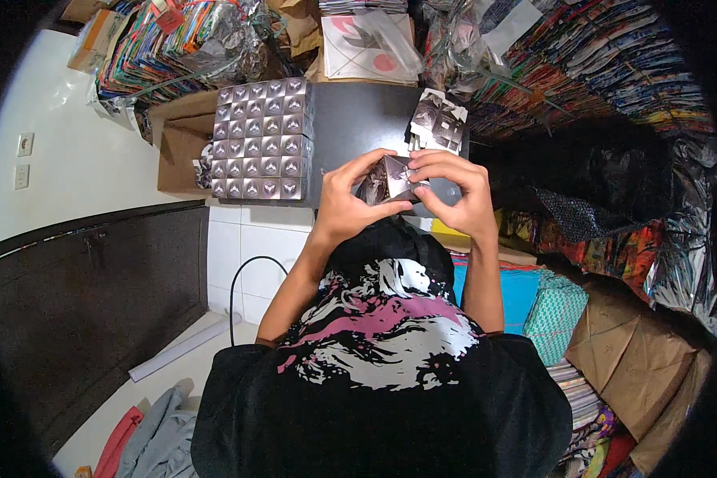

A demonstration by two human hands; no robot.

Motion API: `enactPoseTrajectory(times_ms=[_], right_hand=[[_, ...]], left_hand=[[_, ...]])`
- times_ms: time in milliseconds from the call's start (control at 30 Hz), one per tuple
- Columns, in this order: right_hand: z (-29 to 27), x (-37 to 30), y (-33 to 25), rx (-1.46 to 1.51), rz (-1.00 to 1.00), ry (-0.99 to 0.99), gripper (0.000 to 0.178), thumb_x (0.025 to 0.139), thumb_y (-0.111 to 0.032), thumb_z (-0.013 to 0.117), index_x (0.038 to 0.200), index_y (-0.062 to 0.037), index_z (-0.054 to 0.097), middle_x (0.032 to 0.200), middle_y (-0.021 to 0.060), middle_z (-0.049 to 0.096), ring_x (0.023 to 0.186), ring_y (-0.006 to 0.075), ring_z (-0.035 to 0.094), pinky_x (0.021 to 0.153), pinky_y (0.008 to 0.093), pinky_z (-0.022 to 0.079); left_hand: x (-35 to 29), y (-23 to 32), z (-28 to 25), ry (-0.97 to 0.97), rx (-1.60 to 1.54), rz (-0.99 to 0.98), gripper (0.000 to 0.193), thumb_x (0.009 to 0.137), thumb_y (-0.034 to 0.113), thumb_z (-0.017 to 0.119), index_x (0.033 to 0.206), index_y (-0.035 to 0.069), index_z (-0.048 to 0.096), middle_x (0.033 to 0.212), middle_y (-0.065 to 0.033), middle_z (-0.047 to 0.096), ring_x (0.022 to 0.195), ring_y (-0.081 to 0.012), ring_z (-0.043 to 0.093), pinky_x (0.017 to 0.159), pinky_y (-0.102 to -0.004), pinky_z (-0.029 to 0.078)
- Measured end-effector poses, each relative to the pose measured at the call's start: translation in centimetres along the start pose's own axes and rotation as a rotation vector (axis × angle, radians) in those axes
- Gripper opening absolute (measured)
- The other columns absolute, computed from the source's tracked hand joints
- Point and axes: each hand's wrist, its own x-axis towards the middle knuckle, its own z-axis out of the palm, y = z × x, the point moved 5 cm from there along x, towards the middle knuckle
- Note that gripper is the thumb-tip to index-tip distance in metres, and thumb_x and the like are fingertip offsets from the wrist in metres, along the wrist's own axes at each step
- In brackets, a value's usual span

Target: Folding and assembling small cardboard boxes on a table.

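A small dark grey printed carton box (397,177) is held up in front of my chest, over the near edge of the dark table (350,107). My left hand (344,197) wraps round its left side, thumb below and fingers above. From the other side, my right hand (458,190) grips its top and right side with fingers and thumb. Beyond my right hand lies a small pile of flat, unfolded cartons (438,119) in the same print. To the left, several finished-looking boxes (259,142) stand in tight rows on the table.
An open brown cardboard box (179,155) stands left of the rows. Bundled stacks of printed sheets (597,68) rise at the right, and more bundles (187,48) sit at the back left. White printed sheets (370,48) lie at the back. A black cable (235,295) loops below the table.
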Motion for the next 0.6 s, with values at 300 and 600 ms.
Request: enactPoseTrajectory(times_ms=[300,600], right_hand=[[0.2,-0.5,1.1,0.044,0.12,0.002,0.024,0.078,0.005,0.079,0.102,-0.0002,0.082,0.12,0.0134,0.073,0.122,0.0293,0.069,0.104,0.0398,0.054],[0.6,-0.9,2.0,0.027,0.129,0.039,0.027,0.08,-0.002,0.083,0.106,-0.007,0.084,0.119,0.0112,0.075,0.115,0.0275,0.072,0.1,0.0383,0.055]], left_hand=[[0.3,0.6,-0.3,0.009,0.098,0.066,0.075,0.067,0.021,0.1,0.132,0.001,0.068,0.117,-0.0123,0.076,0.104,-0.018,0.073,0.095,-0.035,0.058],[0.6,1.1,-0.6,0.0,0.191,0.099,0.075,0.066,0.023,0.1,0.131,0.003,0.069,0.121,-0.0158,0.076,0.108,-0.0261,0.075,0.096,-0.0378,0.058]])
